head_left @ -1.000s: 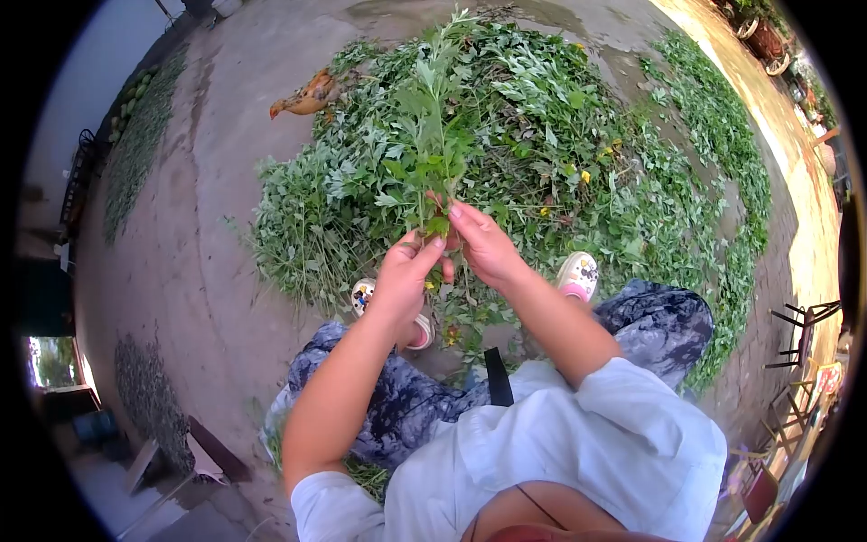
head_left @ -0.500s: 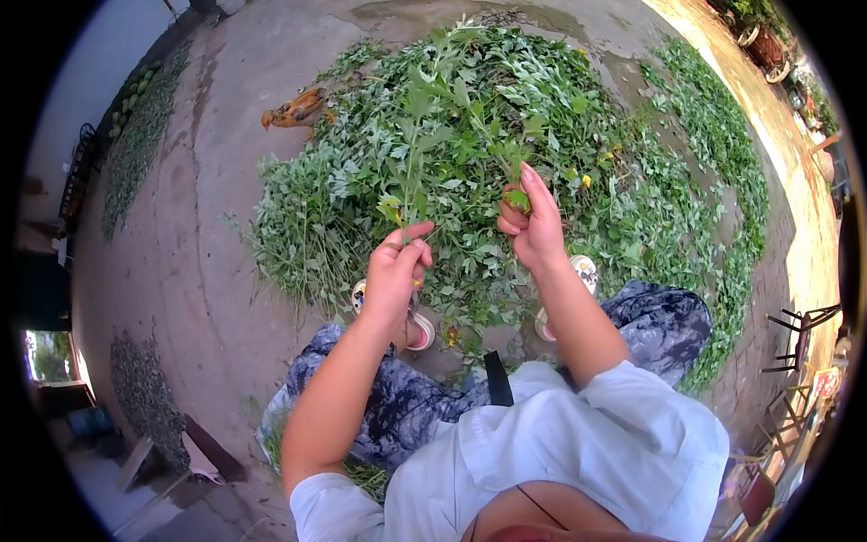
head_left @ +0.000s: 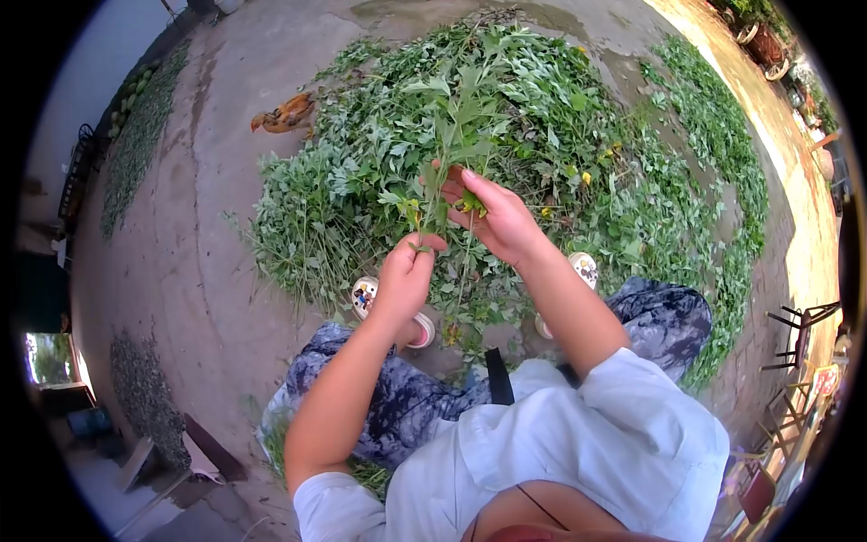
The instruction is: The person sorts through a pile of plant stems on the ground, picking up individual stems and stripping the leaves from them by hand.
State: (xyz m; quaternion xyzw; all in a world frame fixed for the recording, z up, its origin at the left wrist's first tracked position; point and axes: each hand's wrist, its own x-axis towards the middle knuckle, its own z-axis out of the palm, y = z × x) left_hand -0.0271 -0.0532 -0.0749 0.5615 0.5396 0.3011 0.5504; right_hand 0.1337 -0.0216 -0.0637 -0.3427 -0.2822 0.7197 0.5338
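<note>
My left hand [head_left: 408, 275] is closed in a pinch around the lower stem of an upright leafy stalk [head_left: 462, 113]. Some yellowing leaves [head_left: 411, 212] show just above its fingers. My right hand [head_left: 501, 221] curls loosely about greenery to the right of that stalk, thumb stretched out and a yellow-green leaf at its palm. Its fingertips are partly hidden behind the leaves. Under both hands spreads a big heap of cut leafy stalks [head_left: 334, 194], with a few yellow leaves in it.
A brown chicken [head_left: 287, 115] stands at the heap's left edge. More cut greenery [head_left: 713, 135] lies in a strip on the right, and another strip [head_left: 149, 135] at far left. My shoes [head_left: 584, 268] are at the heap's near side. Chairs [head_left: 799, 334] stand far right.
My right hand has moved left to the stalk in my left hand, and its fingers have loosened. The left hand has shifted slightly down. The chicken has moved a little left.
</note>
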